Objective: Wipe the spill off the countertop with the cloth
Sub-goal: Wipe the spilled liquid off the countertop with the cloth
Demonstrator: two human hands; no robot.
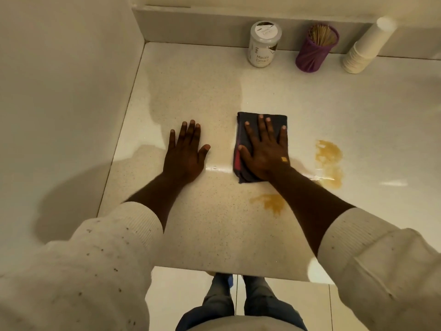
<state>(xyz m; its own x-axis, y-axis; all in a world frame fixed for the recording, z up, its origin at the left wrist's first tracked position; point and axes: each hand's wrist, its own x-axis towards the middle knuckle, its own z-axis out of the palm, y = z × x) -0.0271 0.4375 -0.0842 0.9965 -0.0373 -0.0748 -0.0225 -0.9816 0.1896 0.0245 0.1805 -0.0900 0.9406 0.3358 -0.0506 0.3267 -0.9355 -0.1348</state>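
Sleeves: pale ribbed cuffs [133, 225] fill the near corners, pushed up the forearms, dark flecks on the left one.
Legs: blue trousers [238, 304] show below the counter's near edge, standing on pale floor tiles.
Left wall: a plain white panel [59, 91] runs along the counter's left side.
Left hand: and there's the left hand [185, 154], flat on the bare countertop [210, 235], palm down, fingers stretched forward and close together, thumb out to the right, gripping nothing.
Cloth: the dark blue cloth [245, 130], folded into a rectangle with a red strip on its left edge, lies mid-counter, just right of the left hand.
Right hand: pressed flat on top of the cloth, the right hand [266, 151] has its fingers spread wide and its palm down, not curled around the fabric; a small yellow tag sits on the back of it.
Spill: the spill [329, 161] shows as amber patches, one just beside the right forearm near the front, a bigger one to the right of the cloth, apart from it, with a wet sheen between.
Back row: against the rear ledge stand a white jar [262, 46] reading "Masala Extract", then a purple holder [315, 51] full of thin sticks, then a leaning stack of paper cups [365, 48].
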